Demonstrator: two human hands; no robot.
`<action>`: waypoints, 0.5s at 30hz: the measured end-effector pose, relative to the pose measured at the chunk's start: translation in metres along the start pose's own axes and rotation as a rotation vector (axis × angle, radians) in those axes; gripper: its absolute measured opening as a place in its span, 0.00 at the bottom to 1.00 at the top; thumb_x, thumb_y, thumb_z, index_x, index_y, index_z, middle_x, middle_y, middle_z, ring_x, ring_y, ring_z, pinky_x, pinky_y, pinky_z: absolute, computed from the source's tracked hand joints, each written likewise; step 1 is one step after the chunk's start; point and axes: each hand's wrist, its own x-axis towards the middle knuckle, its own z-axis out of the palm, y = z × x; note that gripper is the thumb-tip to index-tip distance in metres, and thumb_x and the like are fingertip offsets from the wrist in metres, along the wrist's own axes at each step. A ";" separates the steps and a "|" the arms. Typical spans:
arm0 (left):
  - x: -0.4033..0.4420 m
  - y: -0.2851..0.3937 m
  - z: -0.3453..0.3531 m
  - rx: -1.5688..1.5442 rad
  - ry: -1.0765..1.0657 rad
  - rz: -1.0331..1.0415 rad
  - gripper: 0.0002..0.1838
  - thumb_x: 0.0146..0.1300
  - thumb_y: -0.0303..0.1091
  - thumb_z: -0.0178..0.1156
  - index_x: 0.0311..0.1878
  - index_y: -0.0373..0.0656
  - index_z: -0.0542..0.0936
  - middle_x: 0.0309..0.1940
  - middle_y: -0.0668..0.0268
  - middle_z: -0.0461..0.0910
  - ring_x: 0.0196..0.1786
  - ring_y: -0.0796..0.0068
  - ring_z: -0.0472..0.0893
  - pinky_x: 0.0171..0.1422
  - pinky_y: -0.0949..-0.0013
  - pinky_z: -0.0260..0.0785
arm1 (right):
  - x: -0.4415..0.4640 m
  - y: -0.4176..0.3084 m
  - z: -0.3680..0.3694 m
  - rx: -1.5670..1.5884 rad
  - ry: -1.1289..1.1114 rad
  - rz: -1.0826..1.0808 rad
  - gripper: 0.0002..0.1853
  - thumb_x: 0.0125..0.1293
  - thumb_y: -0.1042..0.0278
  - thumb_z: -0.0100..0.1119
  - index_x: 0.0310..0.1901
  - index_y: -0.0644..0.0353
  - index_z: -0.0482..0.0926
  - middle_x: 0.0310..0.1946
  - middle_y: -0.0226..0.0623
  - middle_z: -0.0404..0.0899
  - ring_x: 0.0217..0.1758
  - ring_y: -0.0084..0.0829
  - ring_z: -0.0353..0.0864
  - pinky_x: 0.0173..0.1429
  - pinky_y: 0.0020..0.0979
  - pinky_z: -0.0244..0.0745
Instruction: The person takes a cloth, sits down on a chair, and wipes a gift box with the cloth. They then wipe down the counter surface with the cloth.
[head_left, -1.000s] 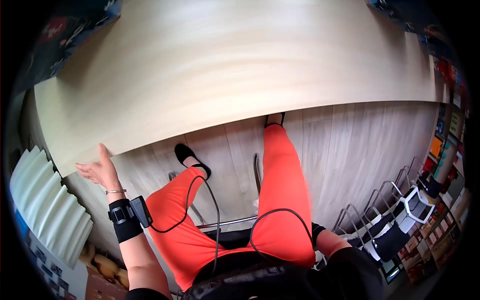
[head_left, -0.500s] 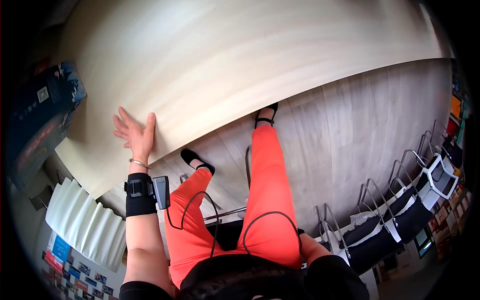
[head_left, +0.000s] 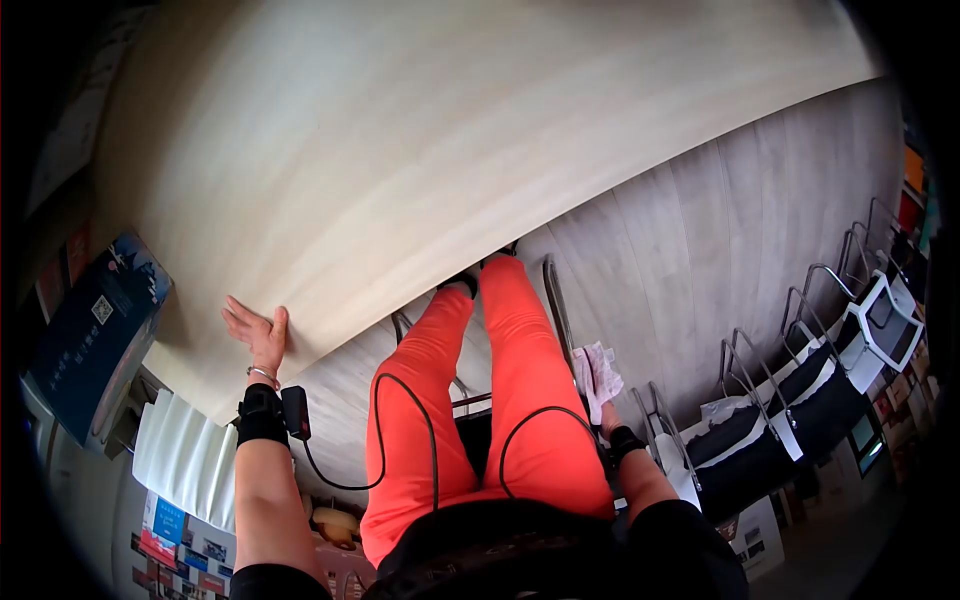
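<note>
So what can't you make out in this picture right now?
All in the head view:
- Right hand: fingers mostly hidden by the cloth.
- Shoes: toes hidden by the table.
- Table: far edge cut off by the picture's top.
- Box: lettering too small to read.

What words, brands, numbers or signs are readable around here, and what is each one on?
No word, brand or number is clear enough to quote.
Dark blue box: pale characters, too small and blurred to read.
Square code on that box: a pattern, no readable text.
Blue sheet at lower left: faint pale marks, too small to read.
</note>
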 end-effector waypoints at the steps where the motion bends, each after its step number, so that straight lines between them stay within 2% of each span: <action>1: -0.001 0.001 0.000 -0.001 -0.005 -0.006 0.62 0.51 0.66 0.64 0.76 0.58 0.30 0.74 0.46 0.23 0.73 0.27 0.28 0.64 0.19 0.39 | 0.002 -0.008 -0.017 0.021 0.017 -0.015 0.18 0.69 0.57 0.45 0.51 0.59 0.78 0.44 0.35 0.83 0.45 0.32 0.81 0.51 0.33 0.72; 4: -0.007 0.017 -0.006 -0.038 -0.059 -0.097 0.63 0.50 0.65 0.65 0.76 0.59 0.30 0.75 0.48 0.22 0.73 0.28 0.27 0.63 0.19 0.40 | -0.006 -0.052 -0.043 0.230 0.061 0.021 0.18 0.68 0.57 0.46 0.50 0.59 0.78 0.43 0.34 0.83 0.44 0.31 0.81 0.51 0.33 0.72; 6: -0.005 0.024 -0.006 -0.047 -0.049 -0.114 0.63 0.50 0.66 0.65 0.76 0.59 0.30 0.75 0.50 0.21 0.74 0.30 0.26 0.63 0.18 0.40 | -0.009 -0.096 -0.041 0.287 0.223 0.000 0.19 0.68 0.56 0.48 0.51 0.60 0.78 0.42 0.33 0.83 0.43 0.30 0.80 0.50 0.34 0.72; 7: -0.005 0.030 -0.009 -0.061 -0.064 -0.151 0.64 0.50 0.66 0.65 0.76 0.60 0.30 0.75 0.50 0.21 0.74 0.30 0.26 0.63 0.18 0.40 | -0.014 -0.117 -0.038 0.093 0.248 -0.093 0.24 0.68 0.51 0.45 0.56 0.59 0.75 0.47 0.34 0.81 0.48 0.32 0.79 0.53 0.36 0.73; 9: -0.007 0.039 -0.013 -0.084 -0.104 -0.225 0.64 0.49 0.66 0.66 0.76 0.60 0.30 0.75 0.50 0.21 0.73 0.30 0.25 0.63 0.18 0.40 | -0.022 -0.149 -0.034 0.017 0.252 -0.126 0.26 0.68 0.50 0.46 0.59 0.60 0.73 0.49 0.35 0.80 0.49 0.32 0.79 0.54 0.35 0.72; 10: -0.008 0.042 -0.014 -0.100 -0.109 -0.227 0.65 0.49 0.65 0.66 0.76 0.60 0.29 0.75 0.50 0.20 0.73 0.30 0.25 0.63 0.18 0.39 | -0.015 -0.161 -0.038 0.015 0.163 -0.081 0.26 0.68 0.50 0.46 0.59 0.61 0.73 0.51 0.37 0.80 0.50 0.32 0.79 0.55 0.35 0.71; 13: -0.008 0.046 -0.015 -0.070 -0.098 -0.191 0.64 0.49 0.64 0.67 0.76 0.60 0.30 0.75 0.50 0.21 0.73 0.29 0.25 0.63 0.17 0.39 | -0.041 -0.209 -0.018 -0.022 0.279 -0.182 0.23 0.66 0.52 0.47 0.53 0.60 0.77 0.45 0.36 0.82 0.45 0.33 0.80 0.52 0.34 0.71; 14: -0.007 0.049 -0.016 -0.087 -0.119 -0.238 0.64 0.49 0.64 0.67 0.76 0.59 0.30 0.75 0.51 0.21 0.73 0.29 0.25 0.62 0.17 0.39 | -0.024 -0.206 -0.042 0.005 0.306 -0.129 0.23 0.64 0.52 0.47 0.52 0.59 0.78 0.45 0.36 0.82 0.45 0.34 0.79 0.52 0.34 0.71; 15: -0.004 0.051 -0.017 -0.096 -0.120 -0.249 0.64 0.49 0.64 0.67 0.76 0.59 0.31 0.75 0.51 0.21 0.73 0.29 0.25 0.62 0.17 0.39 | -0.038 -0.228 -0.029 -0.031 0.282 -0.199 0.23 0.64 0.52 0.47 0.51 0.59 0.78 0.45 0.37 0.82 0.46 0.34 0.79 0.53 0.33 0.71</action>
